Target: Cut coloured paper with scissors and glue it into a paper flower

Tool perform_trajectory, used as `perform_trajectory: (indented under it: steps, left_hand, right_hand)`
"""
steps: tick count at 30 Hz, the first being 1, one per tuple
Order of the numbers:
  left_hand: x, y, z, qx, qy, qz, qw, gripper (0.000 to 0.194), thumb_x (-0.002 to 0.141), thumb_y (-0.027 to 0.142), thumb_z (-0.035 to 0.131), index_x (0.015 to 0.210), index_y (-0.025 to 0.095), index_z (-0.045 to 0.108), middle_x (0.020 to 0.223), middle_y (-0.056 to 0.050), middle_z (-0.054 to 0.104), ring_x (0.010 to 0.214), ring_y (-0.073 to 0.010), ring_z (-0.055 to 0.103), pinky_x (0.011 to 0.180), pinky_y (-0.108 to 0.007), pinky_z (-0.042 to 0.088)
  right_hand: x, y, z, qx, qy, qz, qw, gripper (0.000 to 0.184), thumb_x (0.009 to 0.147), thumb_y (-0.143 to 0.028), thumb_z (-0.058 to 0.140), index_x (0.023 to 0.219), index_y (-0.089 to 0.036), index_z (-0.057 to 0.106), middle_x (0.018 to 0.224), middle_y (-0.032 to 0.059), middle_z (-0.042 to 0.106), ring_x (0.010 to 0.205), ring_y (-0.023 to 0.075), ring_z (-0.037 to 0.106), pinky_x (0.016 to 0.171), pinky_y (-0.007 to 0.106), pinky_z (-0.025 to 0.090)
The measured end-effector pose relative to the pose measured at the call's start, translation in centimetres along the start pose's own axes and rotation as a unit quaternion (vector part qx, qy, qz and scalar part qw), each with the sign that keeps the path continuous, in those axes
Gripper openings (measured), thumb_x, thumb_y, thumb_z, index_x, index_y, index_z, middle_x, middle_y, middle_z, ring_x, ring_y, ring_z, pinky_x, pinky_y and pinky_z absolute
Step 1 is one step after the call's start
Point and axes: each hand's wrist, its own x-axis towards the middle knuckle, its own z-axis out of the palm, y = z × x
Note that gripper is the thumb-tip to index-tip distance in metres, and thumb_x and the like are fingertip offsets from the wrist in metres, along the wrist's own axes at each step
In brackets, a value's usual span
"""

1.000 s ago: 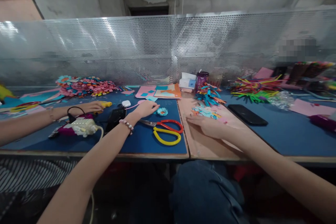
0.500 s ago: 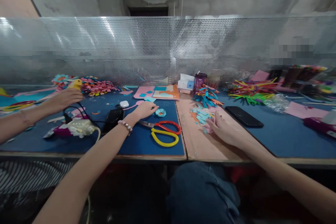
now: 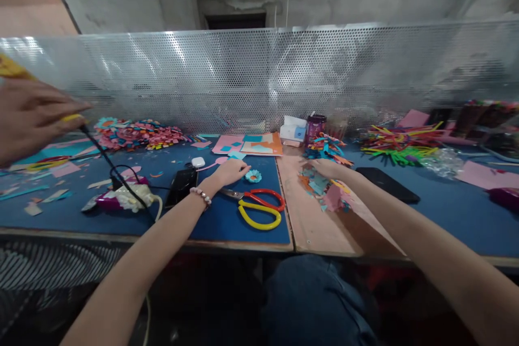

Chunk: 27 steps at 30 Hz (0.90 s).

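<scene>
My left hand, with a beaded bracelet, rests on the blue mat with its fingers curled. At its fingertips is a small blue paper flower with an orange centre, seemingly held there. Just in front of that hand lie scissors with one red and one yellow handle. Above the bare board, my right hand reaches over a heap of blue, orange and pink paper pieces. Its fingers are blurred, so what they hold does not show.
At left, another person's hand holds a yellow tool with a black cord. A power strip and black box lie nearby. A phone is at right. Paper sheets, a purple cup and paper strips stand behind.
My right hand has swept up and away from me across the paper pieces, which now lie rearranged. The other person's hand has moved left and closer. My left hand stays by the flower.
</scene>
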Motion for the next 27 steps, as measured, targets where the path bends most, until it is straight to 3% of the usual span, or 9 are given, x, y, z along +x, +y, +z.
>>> perform_trajectory:
  steps: [3,5,7,9,12,15,21,24,27]
  left_hand:
    - [0.8,0.0,-0.7,-0.039,-0.043,-0.042,0.997,0.044,0.089,0.046,0.035,0.067,0.016,0.058,0.071,-0.008,0.067,0.061,-0.0150,0.057,0.057,-0.025,0.034]
    - [2.0,0.0,-1.4,-0.117,-0.124,-0.099,0.980,0.041,0.088,0.047,0.035,0.079,0.016,0.059,0.076,-0.008,0.069,0.058,-0.0142,0.060,0.055,-0.024,0.037]
    - [3.2,0.0,-2.1,-0.157,-0.207,-0.153,0.954,0.039,0.087,0.047,0.038,0.083,0.014,0.059,0.078,-0.010,0.071,0.056,-0.0145,0.061,0.054,-0.024,0.040]
    - [4.2,0.2,-2.5,-0.159,-0.243,-0.191,0.938,0.040,0.087,0.046,0.039,0.078,0.013,0.059,0.076,-0.011,0.071,0.054,-0.0163,0.062,0.055,-0.025,0.042]
    - [4.7,0.4,-2.2,-0.151,-0.223,-0.222,0.937,0.044,0.088,0.047,0.036,0.074,0.012,0.059,0.071,-0.014,0.070,0.052,-0.0185,0.062,0.054,-0.027,0.044]
    - [4.3,-0.2,-1.0,-0.170,-0.170,-0.223,0.945,0.044,0.087,0.048,0.036,0.082,0.012,0.060,0.074,-0.014,0.071,0.053,-0.0191,0.063,0.054,-0.027,0.045]
    - [2.8,-2.6,0.7,-0.287,-0.114,-0.268,0.913,0.049,0.086,0.057,0.035,0.090,0.013,0.057,0.078,-0.014,0.071,0.060,-0.0183,0.064,0.055,-0.026,0.047]
    - [2.3,-3.3,0.9,-0.355,-0.114,-0.276,0.886,0.052,0.085,0.061,0.035,0.093,0.014,0.055,0.084,-0.015,0.071,0.064,-0.0187,0.065,0.057,-0.027,0.048]
    - [2.0,-3.4,0.9,-0.374,-0.105,-0.270,0.881,0.054,0.084,0.062,0.035,0.095,0.013,0.054,0.087,-0.017,0.070,0.066,-0.0191,0.064,0.058,-0.029,0.049]
  right_hand:
    - [-0.9,-0.3,-0.3,0.030,0.007,0.009,0.999,0.049,0.096,-0.032,0.021,0.112,-0.013,0.063,0.117,0.0130,0.064,0.106,0.0212,0.061,0.093,0.031,0.044]
    - [-2.4,-0.5,-0.8,0.062,0.041,0.011,0.997,0.053,0.096,-0.037,0.018,0.121,-0.015,0.059,0.129,0.0111,0.057,0.119,0.0214,0.053,0.101,0.032,0.039]
    - [-4.6,-0.7,-1.3,0.080,0.071,0.022,0.994,0.057,0.094,-0.046,0.020,0.132,-0.015,0.050,0.139,0.0109,0.047,0.128,0.0235,0.044,0.107,0.035,0.032]
    - [-7.4,-0.8,-1.3,0.051,0.068,0.040,0.996,0.070,0.089,-0.057,0.029,0.143,-0.014,0.034,0.148,0.0125,0.033,0.136,0.0277,0.030,0.111,0.041,0.026]
    - [-11.4,-1.1,-0.1,-0.007,0.071,0.011,0.997,0.092,0.078,-0.069,0.039,0.150,-0.017,0.014,0.153,0.0106,0.020,0.141,0.0305,0.015,0.113,0.047,0.019]
    - [-13.2,-1.9,1.6,-0.073,0.094,0.002,0.993,0.105,0.069,-0.078,0.042,0.150,-0.016,0.015,0.154,0.0126,0.018,0.141,0.0356,0.008,0.113,0.052,0.011]
    - [-9.9,-3.6,2.9,-0.076,0.134,-0.008,0.988,0.097,0.074,-0.077,0.037,0.150,-0.022,0.014,0.151,0.0126,0.028,0.139,0.0368,0.019,0.111,0.055,0.013]
    - [-8.1,-4.0,2.9,-0.081,0.162,-0.015,0.983,0.093,0.073,-0.077,0.039,0.147,-0.023,0.024,0.150,0.0113,0.029,0.138,0.0374,0.019,0.110,0.055,0.015]
    - [-7.1,-4.7,2.6,-0.098,0.187,-0.040,0.977,0.079,0.079,-0.071,0.038,0.141,-0.022,0.037,0.145,0.0111,0.039,0.135,0.0338,0.028,0.110,0.053,0.014]
